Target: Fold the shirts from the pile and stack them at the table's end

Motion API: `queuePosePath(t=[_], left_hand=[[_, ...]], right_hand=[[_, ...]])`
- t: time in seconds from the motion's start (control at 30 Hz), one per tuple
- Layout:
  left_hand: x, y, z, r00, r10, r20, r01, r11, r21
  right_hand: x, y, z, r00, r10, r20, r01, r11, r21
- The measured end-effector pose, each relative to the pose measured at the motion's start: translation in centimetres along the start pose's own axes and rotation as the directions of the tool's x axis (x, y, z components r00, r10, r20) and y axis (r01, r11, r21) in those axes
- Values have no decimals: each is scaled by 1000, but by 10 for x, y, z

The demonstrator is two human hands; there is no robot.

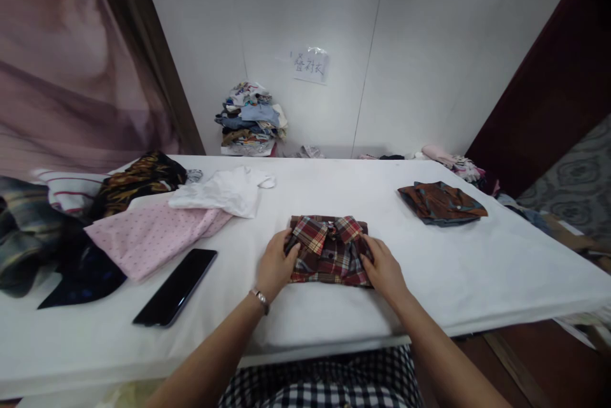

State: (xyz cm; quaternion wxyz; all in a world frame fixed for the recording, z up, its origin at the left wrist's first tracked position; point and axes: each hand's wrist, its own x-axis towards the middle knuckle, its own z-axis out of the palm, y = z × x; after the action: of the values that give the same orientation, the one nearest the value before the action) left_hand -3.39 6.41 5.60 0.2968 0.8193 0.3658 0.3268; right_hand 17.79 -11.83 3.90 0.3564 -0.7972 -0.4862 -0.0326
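A plaid shirt (331, 261) in dark red, brown and yellow lies folded into a flat rectangle on the white-covered table, collar at the far side and facing up. My left hand (277, 261) grips its left edge, thumb on top and the other fingers along the side. At the opposite edge my right hand (384, 268) holds the cloth the same way, its thumb on the fabric. The fingertips under the shirt's edges are partly hidden.
At right lies a folded brown patterned shirt (442, 201) on a darker garment. To the left are a black phone (176, 287), a pink dotted garment (157, 230), a white garment (224, 191) and dark clothes (143, 179). A clothes pile (252, 118) stands by the wall.
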Motion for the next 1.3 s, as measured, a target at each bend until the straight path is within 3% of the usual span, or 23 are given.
queuePosePath(t=[0.1, 0.23, 0.3, 0.37, 0.5, 0.6, 0.73, 0.83, 0.93, 1.03, 1.1, 1.2, 1.3], left_hand=[[-12, 23, -4, 963, 267, 45, -271, 952, 142], [-15, 44, 1, 883, 424, 203, -460, 868, 189], [-12, 44, 5, 863, 424, 274, -483, 852, 203], [-8, 39, 8, 873, 374, 315, -447, 870, 207], [-4, 28, 9, 911, 287, 296, -343, 926, 157], [-3, 31, 7, 938, 289, 190, -318, 937, 146], [5, 39, 6, 938, 339, 79, -347, 922, 170], [10, 35, 14, 934, 300, 192, -340, 913, 225], [12, 27, 22, 912, 204, 356, -300, 923, 240], [17, 31, 22, 925, 186, 330, -274, 931, 241], [22, 39, 18, 937, 223, 270, -294, 921, 258], [31, 43, 19, 925, 291, 245, -358, 884, 300], [33, 28, 32, 908, 208, 364, -335, 882, 330]], right_hand=[[19, -4, -5, 987, -158, -40, 155, 986, -55], [49, -10, -6, 946, -324, -18, 323, 944, -63], [53, -13, -9, 926, -374, -52, 371, 927, -53], [49, -14, -13, 909, -412, -63, 409, 911, -56], [27, -7, -15, 879, -466, 100, 475, 875, -97], [18, 0, -10, 890, -430, 153, 451, 880, -148], [19, -2, -10, 905, -361, 224, 406, 891, -202], [25, -12, -16, 927, -286, 241, 340, 913, -225], [34, -30, -25, 957, -266, 118, 284, 939, -194], [46, -50, -26, 954, -300, -16, 296, 947, -126], [53, -58, -19, 958, -285, -23, 282, 954, -99], [60, -55, 4, 980, -160, 117, 173, 979, -109], [58, -38, 29, 947, 3, 322, 46, 989, -144]])
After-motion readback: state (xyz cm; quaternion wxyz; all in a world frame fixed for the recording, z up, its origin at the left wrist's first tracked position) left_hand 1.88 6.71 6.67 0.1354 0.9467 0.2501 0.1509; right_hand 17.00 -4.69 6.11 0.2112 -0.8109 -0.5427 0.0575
